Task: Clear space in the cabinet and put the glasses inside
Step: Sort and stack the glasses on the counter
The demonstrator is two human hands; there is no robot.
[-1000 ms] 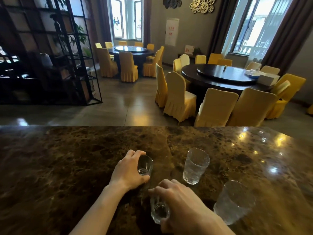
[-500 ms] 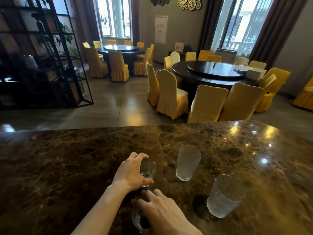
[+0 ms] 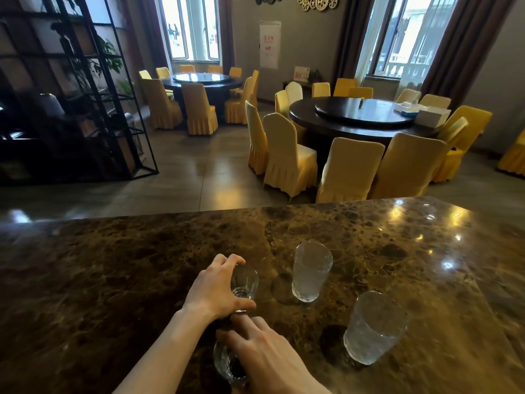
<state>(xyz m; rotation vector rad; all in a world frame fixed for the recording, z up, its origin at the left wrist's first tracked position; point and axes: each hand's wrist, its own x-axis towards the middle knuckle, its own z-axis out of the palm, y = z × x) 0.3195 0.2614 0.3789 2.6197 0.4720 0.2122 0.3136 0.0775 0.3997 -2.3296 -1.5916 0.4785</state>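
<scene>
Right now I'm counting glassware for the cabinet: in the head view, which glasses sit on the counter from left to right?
Small glass under the right hand → small glass in the left hand → far tall textured glass → near tall textured glass.

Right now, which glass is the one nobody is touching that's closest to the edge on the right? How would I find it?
Look at the brown marble counter. Two tall frosted glasses stand free on its right half. Yours is the nearer tall glass, closest to you and farthest right; the farther tall glass sits further back, and the two small clear glasses are held in hands.
</scene>
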